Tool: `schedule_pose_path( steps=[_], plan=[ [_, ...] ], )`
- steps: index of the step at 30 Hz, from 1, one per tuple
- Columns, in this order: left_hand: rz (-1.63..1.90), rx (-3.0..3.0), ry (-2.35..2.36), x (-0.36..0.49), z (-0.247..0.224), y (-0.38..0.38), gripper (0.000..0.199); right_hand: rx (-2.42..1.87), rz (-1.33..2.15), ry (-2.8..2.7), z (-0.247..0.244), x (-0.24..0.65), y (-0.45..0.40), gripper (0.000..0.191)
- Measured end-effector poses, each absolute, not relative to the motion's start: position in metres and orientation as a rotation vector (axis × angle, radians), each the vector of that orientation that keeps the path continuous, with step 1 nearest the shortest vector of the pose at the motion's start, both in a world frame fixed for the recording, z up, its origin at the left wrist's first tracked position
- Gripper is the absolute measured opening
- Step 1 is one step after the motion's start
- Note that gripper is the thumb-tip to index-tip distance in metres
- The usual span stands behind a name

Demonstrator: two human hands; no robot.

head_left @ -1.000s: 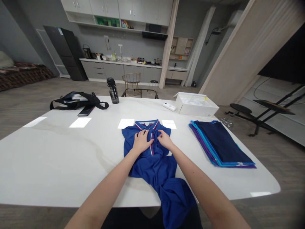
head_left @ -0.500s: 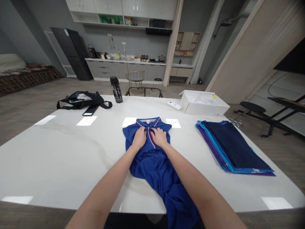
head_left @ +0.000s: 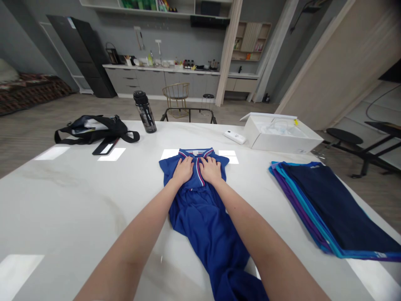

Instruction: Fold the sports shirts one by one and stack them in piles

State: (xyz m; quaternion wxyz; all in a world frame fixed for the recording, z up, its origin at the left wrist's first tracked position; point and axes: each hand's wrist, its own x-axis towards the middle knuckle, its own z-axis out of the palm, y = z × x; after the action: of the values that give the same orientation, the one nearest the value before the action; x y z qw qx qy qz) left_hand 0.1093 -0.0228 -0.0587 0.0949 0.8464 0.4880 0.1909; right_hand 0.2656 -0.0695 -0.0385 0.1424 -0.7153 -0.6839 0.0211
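while the left hand (head_left: 184, 170) lies palm down on one side of the striped placket (head_left: 199, 173), the right hand (head_left: 210, 169) mirrors it on the other, both half open with fingers bent and tips on the cloth. whether either pinches a fold, i cannot tell; the fingertips are too small to read. set this way, the two hands probably steady the chest of the blue polo shirt (head_left: 200, 225) and leave the placket showing between them.

the shirt lies front up on the white table (head_left: 78, 209), collar (head_left: 207, 154) pointing away from the person, which seems to suit working on it with both arms straight ahead. its lower part is rumpled and runs between the forearms out of view at the bottom.

to the right is a stack of folded shirts (head_left: 338, 205), navy on top, likely within easy arm's reach. behind it sits an open white box (head_left: 278, 140), with a white remote control (head_left: 234, 137) just beside it. at the far left are a black bag (head_left: 100, 129), a phone (head_left: 105, 146) and a standing water bottle (head_left: 145, 115), well apart from the cloth.
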Motion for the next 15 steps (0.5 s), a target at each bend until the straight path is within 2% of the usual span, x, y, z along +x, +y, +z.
schedule_pose_path(
  steps=[5, 9, 13, 15],
  plan=[
    [0.65, 2.481, 1.408, 0.122, -0.063, 0.031, 0.035, -2.077, 0.092, -1.976, -0.04, 0.275, -0.019, 0.048],
    [0.819, 2.287, 1.298, 0.128, -0.067, 0.068, 0.025, -2.0, 0.121, -1.975, -0.044, 0.287, 0.013, 0.042],
    [1.148, 1.713, 1.055, 0.123, -0.061, 0.08, 0.009, -1.856, 0.165, -1.794, -0.052, 0.302, 0.027, 0.032],
    [1.32, 1.328, 0.893, 0.11, -0.049, 0.076, 0.009, -1.758, 0.189, -1.639, -0.054, 0.314, 0.027, 0.03]
  ],
)
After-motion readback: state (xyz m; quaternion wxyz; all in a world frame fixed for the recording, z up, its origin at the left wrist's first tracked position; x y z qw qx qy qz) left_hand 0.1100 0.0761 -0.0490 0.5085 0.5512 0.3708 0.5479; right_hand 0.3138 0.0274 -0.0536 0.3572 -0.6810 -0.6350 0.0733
